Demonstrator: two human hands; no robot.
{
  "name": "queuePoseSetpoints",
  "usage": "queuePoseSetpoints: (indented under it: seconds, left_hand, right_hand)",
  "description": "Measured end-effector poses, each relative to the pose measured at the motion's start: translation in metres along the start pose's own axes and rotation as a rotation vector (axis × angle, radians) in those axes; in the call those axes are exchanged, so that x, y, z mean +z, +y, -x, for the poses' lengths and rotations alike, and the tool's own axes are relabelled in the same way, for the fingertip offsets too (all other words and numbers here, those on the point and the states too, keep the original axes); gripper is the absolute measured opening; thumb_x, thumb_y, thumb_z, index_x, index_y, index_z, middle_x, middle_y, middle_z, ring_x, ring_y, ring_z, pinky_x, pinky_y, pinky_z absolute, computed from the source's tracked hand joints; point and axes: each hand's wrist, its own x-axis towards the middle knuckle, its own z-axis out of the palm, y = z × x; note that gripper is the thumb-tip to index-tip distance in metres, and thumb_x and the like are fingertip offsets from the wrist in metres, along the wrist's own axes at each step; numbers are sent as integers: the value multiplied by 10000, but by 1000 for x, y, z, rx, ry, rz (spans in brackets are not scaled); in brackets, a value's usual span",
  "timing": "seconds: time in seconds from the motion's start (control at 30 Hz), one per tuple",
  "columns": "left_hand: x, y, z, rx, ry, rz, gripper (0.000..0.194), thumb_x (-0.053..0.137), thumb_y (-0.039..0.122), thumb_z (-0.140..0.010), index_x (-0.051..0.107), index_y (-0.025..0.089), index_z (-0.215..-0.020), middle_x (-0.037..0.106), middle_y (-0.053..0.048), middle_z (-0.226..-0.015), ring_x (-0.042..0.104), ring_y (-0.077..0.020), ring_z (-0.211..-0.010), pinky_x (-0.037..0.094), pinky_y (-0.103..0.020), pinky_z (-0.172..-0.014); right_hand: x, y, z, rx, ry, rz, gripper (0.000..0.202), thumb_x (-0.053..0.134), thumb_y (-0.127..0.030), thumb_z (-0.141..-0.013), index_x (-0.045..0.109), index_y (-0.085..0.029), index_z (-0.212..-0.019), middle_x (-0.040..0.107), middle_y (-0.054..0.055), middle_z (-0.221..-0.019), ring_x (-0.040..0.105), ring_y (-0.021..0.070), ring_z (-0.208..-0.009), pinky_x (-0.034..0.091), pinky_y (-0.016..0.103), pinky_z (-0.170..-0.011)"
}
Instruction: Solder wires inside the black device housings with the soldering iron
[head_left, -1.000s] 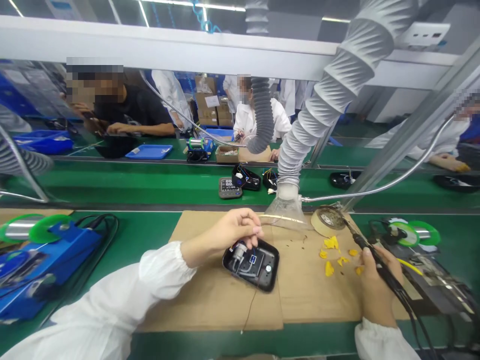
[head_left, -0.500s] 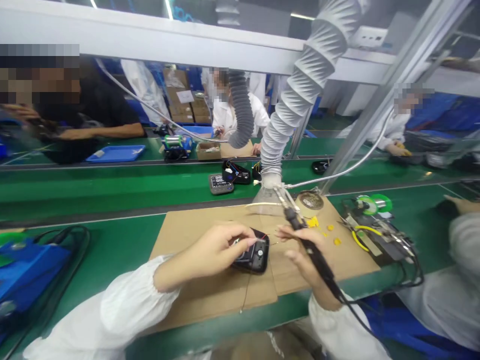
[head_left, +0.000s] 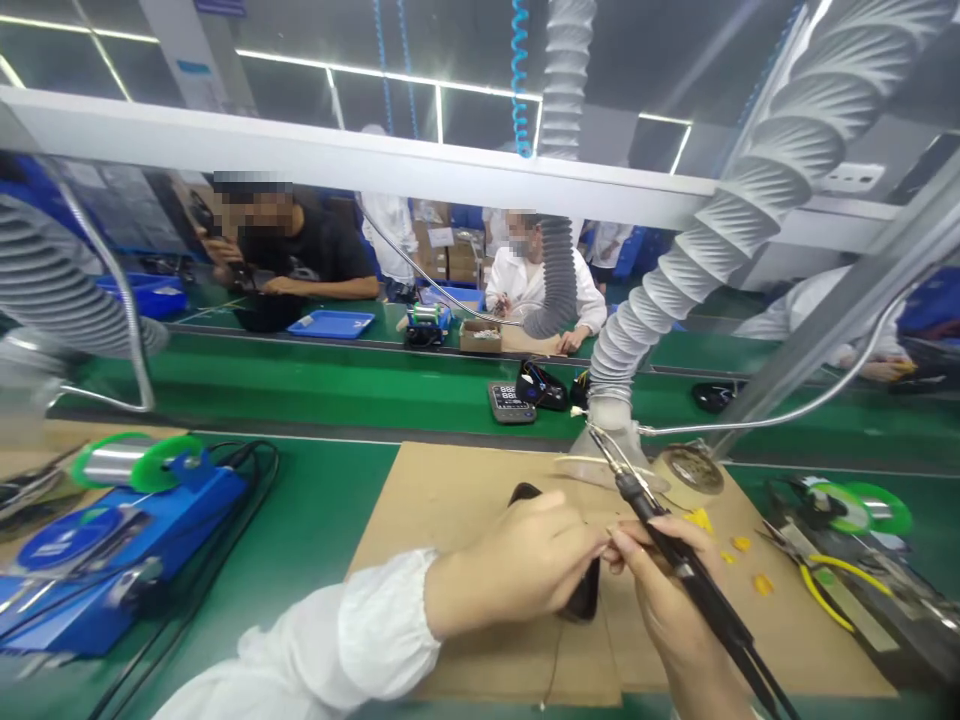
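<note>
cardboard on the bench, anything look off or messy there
Yellow scraps lie loose on the cardboard, right of the soldering iron, so it looks untidy. A thin wire trails near the black case toward the near edge. I see no spill; the left hand hides much of the case.

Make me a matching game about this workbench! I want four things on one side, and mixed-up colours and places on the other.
Things:
1. Soldering iron
2. Pliers
3. Flat tray
4. Black case on the cardboard

Colours and places:
A. Blue, across the bench
B. Partly hidden by the left hand
C. Held in the right hand
D. Has yellow handles

Right pairs: 1-C, 2-D, 3-A, 4-B
</note>
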Motion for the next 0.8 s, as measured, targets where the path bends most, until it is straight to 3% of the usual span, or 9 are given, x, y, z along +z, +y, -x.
queuePoseSetpoints:
  seconds: [0.2,0.37,0.6,0.7,0.8]
  left_hand:
    - [4,-8,4,-10,51,170,128,469,207,-965,591,221,-1004,695,-108,-799,601,-238,-687,539,-419,-659]
    - [-4,-7,3,-16,14,263,180,449,216,-1007,608,184,-928,688,-74,-788,587,-188,-707,521,-340,-693]
    - [-16,-10,4,-37,39,336,157,487,151,-1001,627,174,-933,692,-45,-802,607,-150,-735,504,-287,-702]
    - [-19,-12,4,-82,48,334,141,503,153,-1003,623,183,-936,683,-30,-793,600,-139,-713,500,-271,-676]
    - [-20,-10,5,-94,59,363,121,518,154,-1005,620,184,-947,678,-23,-802,594,-127,-705,485,-254,-662]
  right_hand:
    - [-7,1,6,13,8,-65,363,785,-117,-810,542,-255,-1041,777,3,-770,712,208,-512,586,262,-414]
    - [-4,-7,10,26,-29,-134,369,747,-75,-830,516,-274,-1038,767,-29,-756,693,172,-498,554,219,-396]
    - [-11,-19,15,74,68,-107,379,767,-227,-867,436,-303,-1037,697,-111,-683,644,120,-476,497,181,-385]
    - [-20,-20,12,27,142,-77,383,757,-220,-877,434,-315,-1060,726,-95,-753,682,136,-539,511,205,-409]
    - [-19,-20,13,38,78,-58,405,788,-236,-854,462,-302,-1085,781,-21,-953,759,178,-714,603,269,-526]
